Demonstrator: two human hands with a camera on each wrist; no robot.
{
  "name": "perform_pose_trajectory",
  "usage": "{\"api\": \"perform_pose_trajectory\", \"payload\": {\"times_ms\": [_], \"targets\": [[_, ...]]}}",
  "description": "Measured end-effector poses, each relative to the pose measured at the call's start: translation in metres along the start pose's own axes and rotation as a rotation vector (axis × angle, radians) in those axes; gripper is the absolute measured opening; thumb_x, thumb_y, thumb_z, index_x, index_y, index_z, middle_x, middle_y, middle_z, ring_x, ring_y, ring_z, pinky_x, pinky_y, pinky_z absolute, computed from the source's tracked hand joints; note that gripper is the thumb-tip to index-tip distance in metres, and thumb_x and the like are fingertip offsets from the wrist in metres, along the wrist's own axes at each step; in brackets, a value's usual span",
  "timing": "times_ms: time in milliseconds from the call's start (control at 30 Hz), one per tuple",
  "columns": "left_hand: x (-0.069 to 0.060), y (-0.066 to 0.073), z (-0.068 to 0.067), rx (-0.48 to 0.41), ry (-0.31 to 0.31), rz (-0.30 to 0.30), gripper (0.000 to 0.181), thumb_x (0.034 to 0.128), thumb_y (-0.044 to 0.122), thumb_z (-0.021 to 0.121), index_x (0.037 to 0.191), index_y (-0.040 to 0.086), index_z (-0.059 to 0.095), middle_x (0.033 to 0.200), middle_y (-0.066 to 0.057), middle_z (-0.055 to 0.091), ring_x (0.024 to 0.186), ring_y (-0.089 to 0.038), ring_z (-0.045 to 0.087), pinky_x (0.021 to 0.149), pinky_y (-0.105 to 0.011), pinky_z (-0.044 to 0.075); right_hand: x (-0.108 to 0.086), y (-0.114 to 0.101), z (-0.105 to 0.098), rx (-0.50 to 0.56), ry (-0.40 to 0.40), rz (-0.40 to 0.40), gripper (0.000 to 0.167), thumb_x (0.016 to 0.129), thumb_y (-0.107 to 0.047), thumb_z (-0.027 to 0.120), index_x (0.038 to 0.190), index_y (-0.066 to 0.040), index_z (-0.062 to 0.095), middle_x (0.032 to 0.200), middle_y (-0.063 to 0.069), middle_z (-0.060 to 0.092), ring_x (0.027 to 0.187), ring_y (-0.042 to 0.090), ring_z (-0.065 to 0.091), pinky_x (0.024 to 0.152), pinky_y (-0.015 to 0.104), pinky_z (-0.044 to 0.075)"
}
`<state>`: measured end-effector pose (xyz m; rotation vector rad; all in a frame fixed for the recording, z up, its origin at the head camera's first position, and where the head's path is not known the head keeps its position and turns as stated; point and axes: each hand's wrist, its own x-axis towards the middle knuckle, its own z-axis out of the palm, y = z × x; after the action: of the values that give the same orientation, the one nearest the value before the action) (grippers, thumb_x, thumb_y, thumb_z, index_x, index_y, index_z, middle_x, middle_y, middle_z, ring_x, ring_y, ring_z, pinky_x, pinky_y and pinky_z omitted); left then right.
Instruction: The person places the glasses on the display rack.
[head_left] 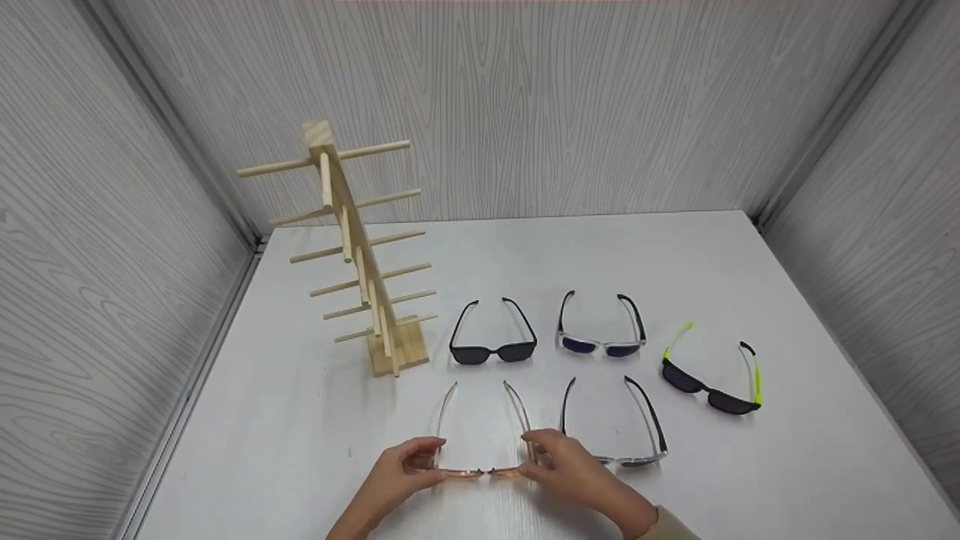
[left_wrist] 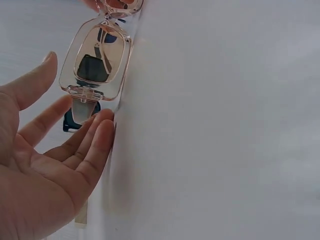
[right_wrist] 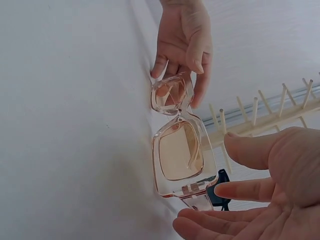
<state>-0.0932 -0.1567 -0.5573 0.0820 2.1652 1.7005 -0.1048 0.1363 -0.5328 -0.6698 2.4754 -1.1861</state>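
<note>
Clear-framed glasses with peach lenses (head_left: 463,473) stand on the white table near its front, temples pointing away from me. My left hand (head_left: 396,478) is at their left hinge; in the left wrist view its thumb is clear of the frame and its relaxed fingers lie beside the temple. At the right hinge is my right hand (head_left: 576,474), its thumb likewise apart from the frame in the right wrist view and its fingers close to the temple. Whether any fingertip touches the glasses I cannot tell. Clear-fronted sunglasses with dark temples (head_left: 651,459) sit partly behind the right hand.
A wooden peg rack (head_left: 401,349) with several rungs stands at left. Right of it are black sunglasses (head_left: 472,355), clear-fronted sunglasses with purplish lenses (head_left: 622,350) and black sunglasses with yellow-green temples (head_left: 731,403). Wood-grain panels (head_left: 525,112) enclose the table's back and sides.
</note>
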Motion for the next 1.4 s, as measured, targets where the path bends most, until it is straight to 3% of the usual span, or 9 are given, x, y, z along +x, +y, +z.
{"api": "perform_pose_trajectory", "payload": {"times_ms": [200, 367, 667, 967, 1400], "targets": [[-0.001, -0.008, -0.002, -0.136, -0.036, 0.018, 0.057, 0.0758, 0.01, 0.077, 0.125, -0.006, 0.053, 0.118, -0.018, 0.056, 0.095, -0.024, 0.06, 0.075, -0.026, 0.052, 0.001, 0.001, 0.004, -0.025, -0.017, 0.017, 0.05, 0.086, -0.029, 0.067, 0.12, 0.006, 0.055, 0.104, 0.013, 0.059, 0.088, 0.023, 0.059, 0.072, 0.035, 0.05], [-0.001, -0.013, -0.003, -0.182, -0.044, 0.025, 0.055, 0.0772, 0.005, 0.074, 0.126, -0.007, 0.051, 0.12, -0.02, 0.055, 0.092, -0.024, 0.061, 0.074, -0.027, 0.052, 0.002, 0.003, 0.008, -0.015, 0.009, -0.004, 0.045, 0.086, -0.023, 0.068, 0.118, 0.006, 0.056, 0.101, 0.012, 0.059, 0.083, 0.021, 0.059, 0.071, 0.032, 0.05], [-0.003, -0.01, -0.006, -0.116, -0.014, 0.021, 0.053, 0.0769, 0.011, 0.076, 0.125, -0.001, 0.055, 0.122, -0.019, 0.055, 0.088, -0.02, 0.062, 0.068, -0.029, 0.053, 0.002, 0.006, 0.013, 0.069, 0.056, -0.005, 0.04, 0.086, -0.02, 0.068, 0.114, 0.006, 0.058, 0.101, 0.015, 0.06, 0.083, 0.022, 0.063, 0.071, 0.028, 0.052], [-0.007, -0.003, -0.012, -0.146, 0.003, -0.016, 0.052, 0.0802, 0.013, 0.073, 0.127, 0.001, 0.054, 0.125, -0.019, 0.053, 0.083, -0.018, 0.062, 0.065, -0.034, 0.053, 0.005, 0.006, 0.01, 0.164, 0.133, -0.046, 0.037, 0.085, -0.021, 0.068, 0.112, 0.002, 0.059, 0.11, 0.018, 0.06, 0.087, 0.025, 0.064, 0.072, 0.028, 0.053], [-0.014, 0.017, -0.016, -0.132, 0.067, -0.004, 0.052, 0.081, 0.017, 0.073, 0.127, -0.001, 0.054, 0.123, -0.019, 0.056, 0.09, -0.02, 0.063, 0.069, -0.033, 0.053, 0.012, -0.004, -0.003, 0.258, 0.135, -0.046, 0.043, 0.085, -0.016, 0.068, 0.122, 0.002, 0.055, 0.118, 0.018, 0.059, 0.094, 0.027, 0.063, 0.076, 0.031, 0.052]]}}
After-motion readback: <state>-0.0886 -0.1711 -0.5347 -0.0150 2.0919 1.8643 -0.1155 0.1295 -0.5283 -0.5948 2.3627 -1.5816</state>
